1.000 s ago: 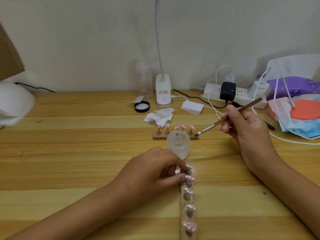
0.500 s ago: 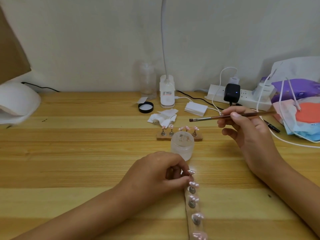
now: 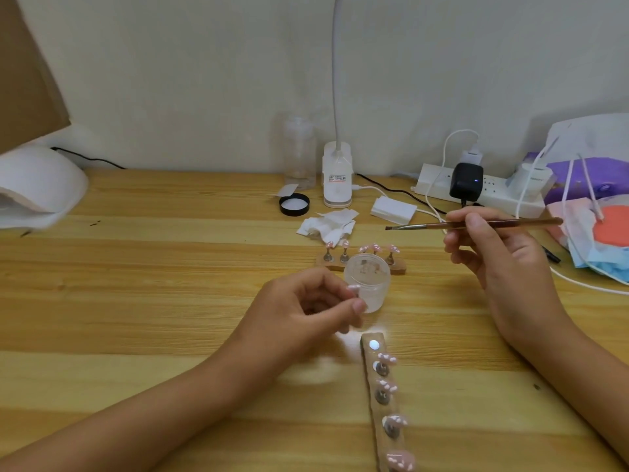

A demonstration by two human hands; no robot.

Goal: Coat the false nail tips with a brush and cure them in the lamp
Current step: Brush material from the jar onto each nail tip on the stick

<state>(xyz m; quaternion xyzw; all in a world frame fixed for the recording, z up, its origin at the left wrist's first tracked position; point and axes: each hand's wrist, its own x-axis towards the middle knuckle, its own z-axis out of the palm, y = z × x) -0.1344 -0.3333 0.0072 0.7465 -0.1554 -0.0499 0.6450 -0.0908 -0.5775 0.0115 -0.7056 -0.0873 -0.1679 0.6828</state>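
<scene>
Head view looks down on the wooden bench [image 3: 136, 301], with both my hands over it. My left hand [image 3: 299, 311] is curled. Its fingers [image 3: 354, 306], thumb and forefinger, pinch one false nail tip [image 3: 354, 287] and hold it up just in front of the frosted jar [image 3: 367, 281]. That tip is small and pale pink with a white streak, and whatever it sits on is hidden inside my grip.

My right hand [image 3: 503, 267] is raised to the right of the jar, its fingers closed round a thin brown brush [image 3: 473, 224] partway along the handle. The brush lies almost level, bristles pointing left, clear of both the jar and the pinched tip.

Below my left hand a narrow wooden strip [image 3: 369, 356] runs toward me. Four more tips [image 3: 388, 386] stand along it on little metal pegs, glossy pink with white dots and somewhat blurred. The strip's far end shows a bare shiny disc [image 3: 374, 344]. Behind the jar, a second wooden holder [image 3: 400, 267] carries its own row of pink tips on pegs.

The white curing lamp [image 3: 41, 185] sits at the far left edge of the bench, well apart from my hands. Along the wall stand a clear bottle [image 3: 299, 155], a white desk lamp [image 3: 337, 178] and a power strip [image 3: 493, 195]. A black lid [image 3: 294, 204] and some crumpled tissue [image 3: 326, 226] lie in front of them.
</scene>
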